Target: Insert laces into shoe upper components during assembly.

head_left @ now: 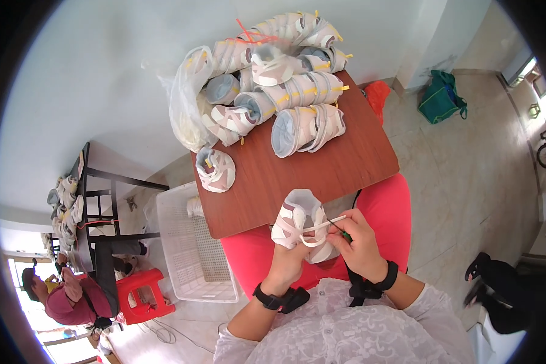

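A white and mauve shoe upper with a pale grey lining is held over my lap, just off the table's near edge. My left hand is closed around its lower left side. My right hand is closed on a thin, dark-shafted tool with a green handle, its shaft pointing at the upper. A white lace loops across the upper's front and runs up to my right fingers. Whether the tool's tip passes through an eyelet is too small to tell.
Nested shoe uppers are piled on the brown table, beside a clear plastic bag. One laced upper sits alone at left. A white basket stands left of my legs. Another person works farther left, near a red stool.
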Action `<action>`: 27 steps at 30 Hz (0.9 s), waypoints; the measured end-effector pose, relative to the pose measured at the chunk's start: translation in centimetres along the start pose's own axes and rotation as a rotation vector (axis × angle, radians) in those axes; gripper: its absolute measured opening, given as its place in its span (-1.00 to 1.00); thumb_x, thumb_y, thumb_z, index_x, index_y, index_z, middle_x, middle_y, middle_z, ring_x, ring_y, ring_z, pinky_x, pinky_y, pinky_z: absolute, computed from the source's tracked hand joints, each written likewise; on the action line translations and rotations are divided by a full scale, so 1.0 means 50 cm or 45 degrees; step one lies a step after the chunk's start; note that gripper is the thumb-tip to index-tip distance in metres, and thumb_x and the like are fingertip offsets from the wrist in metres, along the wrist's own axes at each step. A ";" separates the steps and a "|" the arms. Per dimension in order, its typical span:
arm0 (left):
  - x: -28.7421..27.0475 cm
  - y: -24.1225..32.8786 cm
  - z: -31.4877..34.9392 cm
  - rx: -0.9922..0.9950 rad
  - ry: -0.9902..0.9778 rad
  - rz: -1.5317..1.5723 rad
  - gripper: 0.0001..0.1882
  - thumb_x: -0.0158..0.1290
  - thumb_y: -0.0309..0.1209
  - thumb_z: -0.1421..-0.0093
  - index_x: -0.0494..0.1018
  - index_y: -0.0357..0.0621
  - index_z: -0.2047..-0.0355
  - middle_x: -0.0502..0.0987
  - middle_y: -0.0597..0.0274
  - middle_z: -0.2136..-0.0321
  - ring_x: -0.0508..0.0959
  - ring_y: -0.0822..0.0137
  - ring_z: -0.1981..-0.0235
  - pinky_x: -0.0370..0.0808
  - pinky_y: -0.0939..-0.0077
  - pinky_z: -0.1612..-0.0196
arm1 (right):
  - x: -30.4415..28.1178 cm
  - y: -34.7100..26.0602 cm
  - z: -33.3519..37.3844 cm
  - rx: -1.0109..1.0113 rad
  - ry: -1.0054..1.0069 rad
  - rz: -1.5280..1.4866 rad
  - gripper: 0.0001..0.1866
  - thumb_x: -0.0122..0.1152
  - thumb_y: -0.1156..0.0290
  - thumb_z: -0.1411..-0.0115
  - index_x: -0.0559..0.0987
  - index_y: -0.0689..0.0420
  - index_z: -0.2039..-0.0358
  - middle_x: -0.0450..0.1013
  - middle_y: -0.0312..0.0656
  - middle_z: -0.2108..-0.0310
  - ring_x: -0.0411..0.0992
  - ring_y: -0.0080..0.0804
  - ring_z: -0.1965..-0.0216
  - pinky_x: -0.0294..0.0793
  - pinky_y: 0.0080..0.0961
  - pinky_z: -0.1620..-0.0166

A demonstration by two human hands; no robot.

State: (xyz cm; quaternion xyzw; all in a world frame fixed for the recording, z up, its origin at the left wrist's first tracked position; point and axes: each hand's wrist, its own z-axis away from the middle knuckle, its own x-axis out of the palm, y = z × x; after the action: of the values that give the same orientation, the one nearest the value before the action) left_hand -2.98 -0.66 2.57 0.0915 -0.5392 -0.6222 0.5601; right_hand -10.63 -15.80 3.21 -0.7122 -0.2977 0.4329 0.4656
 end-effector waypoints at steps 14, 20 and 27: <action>-0.001 -0.017 0.000 0.048 -0.087 -0.121 -0.51 0.12 -0.61 -0.07 0.28 -0.20 -0.04 0.52 0.18 0.15 0.53 0.36 0.15 0.52 0.46 0.09 | -0.007 -0.028 -0.025 -0.025 -0.169 -0.103 -0.89 0.25 0.50 -0.06 0.53 0.17 0.37 0.37 -0.15 0.37 0.42 -0.21 0.45 0.41 -0.40 0.41; -0.011 -0.013 -0.002 -0.019 -0.086 -0.025 -0.50 0.11 -0.63 -0.08 0.26 -0.19 -0.05 0.52 0.14 0.14 0.53 0.31 0.11 0.50 0.39 0.03 | -0.005 -0.025 -0.019 -0.092 -0.147 -0.058 -0.87 0.19 0.58 -0.08 0.57 0.17 0.31 0.38 -0.13 0.38 0.40 -0.24 0.43 0.38 -0.44 0.39; -0.016 -0.006 0.000 -0.055 -0.063 -0.009 -0.49 0.14 -0.60 -0.07 0.28 -0.19 -0.04 0.53 0.16 0.15 0.54 0.32 0.14 0.51 0.41 0.06 | -0.019 -0.027 -0.025 0.160 -0.254 -0.271 -0.88 0.28 0.52 -0.04 0.59 0.18 0.36 0.42 -0.23 0.43 0.35 -0.41 0.45 0.30 -0.54 0.36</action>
State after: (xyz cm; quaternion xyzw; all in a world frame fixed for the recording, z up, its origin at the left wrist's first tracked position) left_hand -2.90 -0.11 1.94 0.0657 -0.5389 -0.6377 0.5464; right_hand -9.97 -16.56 5.00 -0.5996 -0.3884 0.4675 0.5206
